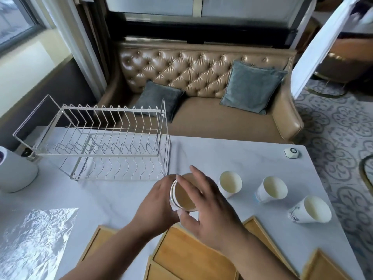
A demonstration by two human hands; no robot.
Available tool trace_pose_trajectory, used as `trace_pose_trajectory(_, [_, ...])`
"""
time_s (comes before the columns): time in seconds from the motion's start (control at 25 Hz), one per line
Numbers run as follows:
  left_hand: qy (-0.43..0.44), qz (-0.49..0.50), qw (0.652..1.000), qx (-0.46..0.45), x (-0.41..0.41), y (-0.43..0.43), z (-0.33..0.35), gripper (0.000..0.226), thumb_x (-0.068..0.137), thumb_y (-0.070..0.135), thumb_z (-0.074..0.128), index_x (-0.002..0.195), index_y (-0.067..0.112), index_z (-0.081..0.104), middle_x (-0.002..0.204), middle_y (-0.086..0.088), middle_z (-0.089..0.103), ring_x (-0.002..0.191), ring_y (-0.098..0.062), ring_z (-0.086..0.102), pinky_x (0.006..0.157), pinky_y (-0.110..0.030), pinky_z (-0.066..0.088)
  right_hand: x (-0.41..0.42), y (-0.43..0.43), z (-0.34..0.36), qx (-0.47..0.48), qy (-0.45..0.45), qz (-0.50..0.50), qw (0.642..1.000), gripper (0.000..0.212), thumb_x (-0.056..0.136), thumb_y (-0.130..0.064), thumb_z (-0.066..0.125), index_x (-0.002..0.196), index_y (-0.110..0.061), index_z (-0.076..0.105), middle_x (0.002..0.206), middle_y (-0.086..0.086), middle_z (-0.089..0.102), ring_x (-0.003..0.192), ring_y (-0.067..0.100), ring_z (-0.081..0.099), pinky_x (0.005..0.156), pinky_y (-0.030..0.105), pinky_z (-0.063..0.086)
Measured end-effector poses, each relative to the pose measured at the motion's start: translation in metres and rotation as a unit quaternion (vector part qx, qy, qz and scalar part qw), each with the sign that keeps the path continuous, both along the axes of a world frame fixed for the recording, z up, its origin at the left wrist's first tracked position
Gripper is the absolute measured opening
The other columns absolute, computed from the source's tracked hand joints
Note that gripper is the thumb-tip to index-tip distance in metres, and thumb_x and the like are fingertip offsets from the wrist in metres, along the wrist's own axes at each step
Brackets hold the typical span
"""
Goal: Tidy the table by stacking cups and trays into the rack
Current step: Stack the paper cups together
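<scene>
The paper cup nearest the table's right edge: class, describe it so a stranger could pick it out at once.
Start at the white marble table and follow the row of three loose cups right of the hands. The paper cup is the last one, nearest the wooden trays. Unlike its neighbours, it shows a dark printed pattern on its side.

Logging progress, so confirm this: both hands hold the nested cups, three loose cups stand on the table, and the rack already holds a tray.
Wrong about the rack: the head view shows the wire dish rack empty, with the wooden trays on the table. Both hands do hold the nested cups, and three loose cups stand nearby.
</scene>
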State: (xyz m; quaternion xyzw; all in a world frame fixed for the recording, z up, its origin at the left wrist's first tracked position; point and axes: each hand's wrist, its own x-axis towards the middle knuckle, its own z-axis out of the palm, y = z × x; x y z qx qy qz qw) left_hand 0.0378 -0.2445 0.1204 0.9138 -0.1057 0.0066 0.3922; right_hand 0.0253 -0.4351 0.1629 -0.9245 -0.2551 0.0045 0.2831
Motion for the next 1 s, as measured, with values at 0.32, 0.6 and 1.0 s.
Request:
trace_pose_trajectory(0.32, [0.010, 0.040, 0.999, 0.003, 0.012, -0.027, -0.009, 0.078, 0.067, 0.050, 0.086, 0.132, 0.043, 0.043, 0.121, 0.027, 0.053, 0.106, 0.001, 0.055, 0.082, -0.012, 0.042, 0.049, -0.067, -0.059, 0.066, 0.027, -0.125, 0.990, 0.064, 0.105, -0.054, 0.042, 0.163, -0.037, 0.023, 0.174, -0.001, 0.019, 0.159, 0.023, 0.020, 0.124, 0.047, 0.034])
trace_pose_trajectory(0.6, [0.028, 0.076, 0.996, 0.033, 0.005, -0.018, -0.014, 0.082, 0.066, 0.052, 0.086, 0.135, 0.045, 0.042, 0.126, 0.025, 0.056, 0.111, -0.005, 0.057, 0.082, -0.023, 0.046, 0.091, -0.102, -0.114, -0.159, 0.207, -0.196, 0.945, 0.090, 0.096, -0.049, 0.065, 0.166, -0.033, 0.009, 0.172, 0.010, 0.013, 0.150, 0.038, 0.031, 0.113, 0.046, 0.042])
trace_pose_trajectory(1.0, [0.060, 0.082, 0.995, 0.017, 0.012, -0.048, 0.008, 0.073, 0.067, 0.042, 0.087, 0.125, 0.048, 0.044, 0.115, 0.026, 0.057, 0.107, -0.010, 0.062, 0.073, -0.017, 0.042, 0.043, -0.113, 0.028, 0.224, -0.088, -0.144, 0.960, 0.078, 0.084, -0.044, 0.068, 0.155, -0.037, 0.038, 0.139, -0.018, 0.043, 0.134, -0.006, 0.042, 0.105, 0.001, 0.030])
